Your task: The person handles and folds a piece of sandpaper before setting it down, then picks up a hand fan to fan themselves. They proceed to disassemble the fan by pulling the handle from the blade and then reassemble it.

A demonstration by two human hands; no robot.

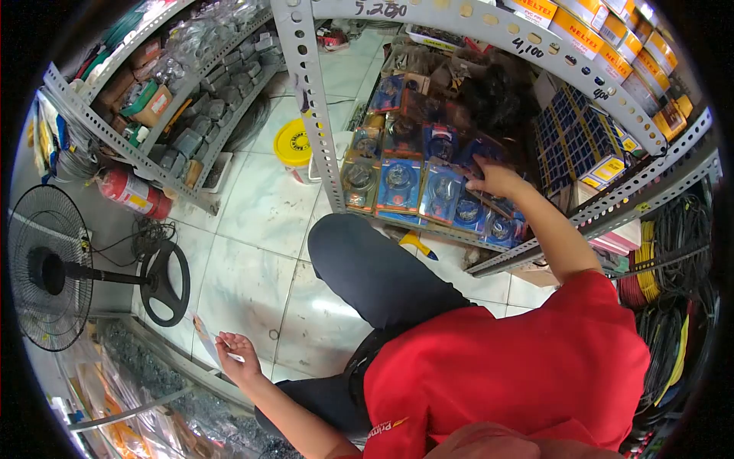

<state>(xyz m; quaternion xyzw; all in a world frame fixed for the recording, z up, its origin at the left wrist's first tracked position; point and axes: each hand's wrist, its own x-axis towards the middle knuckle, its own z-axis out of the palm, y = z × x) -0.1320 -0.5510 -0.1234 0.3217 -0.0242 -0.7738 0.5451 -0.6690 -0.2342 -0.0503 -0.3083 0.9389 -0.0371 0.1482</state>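
Note:
My right hand reaches onto the low shelf, thumb and fingers apart over the carded blister packs. Right by its fingertips lies a blue blister pack with a round clear bubble. More such packs sit beside it, among them another blue pack and a brownish one. My left hand is held low over the floor at the left, fingers closed on a thin card pack that shows nearly edge-on. The printing on that card is too small to read.
A perforated metal upright and shelf beam frame the packs. Neltex cans stand above. A yellow-lidded bucket, a standing fan and a fire extinguisher are at the left. A yellow tool lies under the shelf.

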